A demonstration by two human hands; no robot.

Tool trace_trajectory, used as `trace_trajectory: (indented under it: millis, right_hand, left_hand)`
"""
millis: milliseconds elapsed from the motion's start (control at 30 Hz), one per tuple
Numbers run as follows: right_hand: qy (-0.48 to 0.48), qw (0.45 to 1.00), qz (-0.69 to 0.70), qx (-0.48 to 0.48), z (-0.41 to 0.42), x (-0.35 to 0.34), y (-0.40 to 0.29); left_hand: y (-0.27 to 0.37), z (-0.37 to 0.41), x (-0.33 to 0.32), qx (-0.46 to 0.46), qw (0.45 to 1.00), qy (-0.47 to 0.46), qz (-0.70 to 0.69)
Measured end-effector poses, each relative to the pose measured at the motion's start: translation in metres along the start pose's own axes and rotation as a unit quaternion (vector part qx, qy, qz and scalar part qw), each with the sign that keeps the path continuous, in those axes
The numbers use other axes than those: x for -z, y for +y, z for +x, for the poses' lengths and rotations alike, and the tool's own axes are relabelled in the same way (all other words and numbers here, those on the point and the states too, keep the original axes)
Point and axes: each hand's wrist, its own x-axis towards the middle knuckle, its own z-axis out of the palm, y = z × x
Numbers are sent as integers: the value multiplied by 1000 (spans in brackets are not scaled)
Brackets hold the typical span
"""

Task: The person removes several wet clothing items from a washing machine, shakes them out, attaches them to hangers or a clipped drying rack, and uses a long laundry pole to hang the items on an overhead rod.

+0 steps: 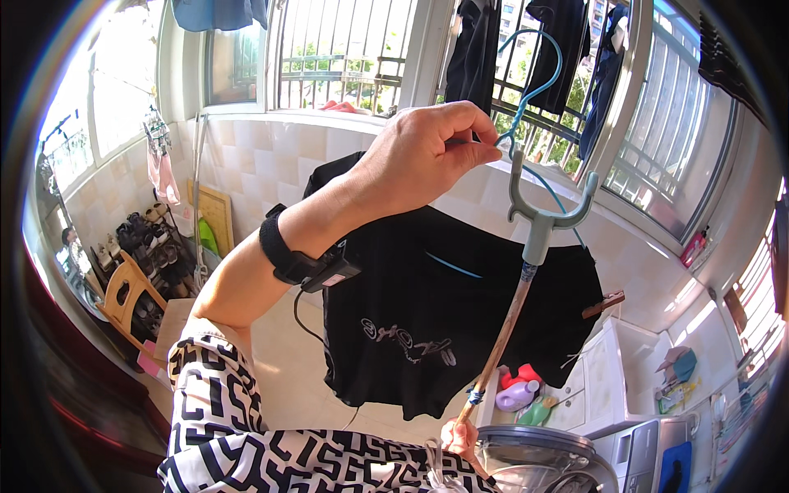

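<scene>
My left hand [434,148] is raised and pinches a blue wire hanger [542,84] at the twisted base of its hook. A black garment [431,308] with pale script-like lettering hangs from this hanger, and a clothespin [604,304] clips its right edge. Lower down, my right hand [459,436] grips the wooden shaft of a clothes pole [508,326]. The pole's grey forked head [542,225] is up by the hanger's neck; whether the left prong touches the wire, I cannot tell. Around my left wrist is a black strap [277,246] with a small device.
Dark clothes [471,55] hang by the barred windows. A front-loading washing machine [629,453] stands at lower right, near detergent bottles [518,395] and a white sink cabinet [629,363]. At left are a wooden chair [129,296] and a shoe rack [148,237].
</scene>
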Motion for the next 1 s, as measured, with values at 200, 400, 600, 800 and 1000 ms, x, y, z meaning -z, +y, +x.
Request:
trace_trajectory:
  millis: [200, 400, 600, 800, 1000]
  right_hand:
    - [-16, 1000, -13, -13, 46, 30, 72]
    - [-7, 999, -34, 26, 81, 22, 103]
    - [171, 926, -303, 148, 136, 95, 222]
    - [158, 967, -53, 193, 246, -12, -43]
    - [149, 961, -15, 230, 373, -86, -163]
  left_hand:
    - [-43, -29, -29, -2, 999, -29, -45]
    - [-86, -46, -56, -57, 994, -18, -93]
    - [-128, -66, -104, -246, 948, 198, 42]
    - [-203, -93, -143, -271, 959, 76, -42]
    - [-321, -211, -206, -25, 957, -211, -199]
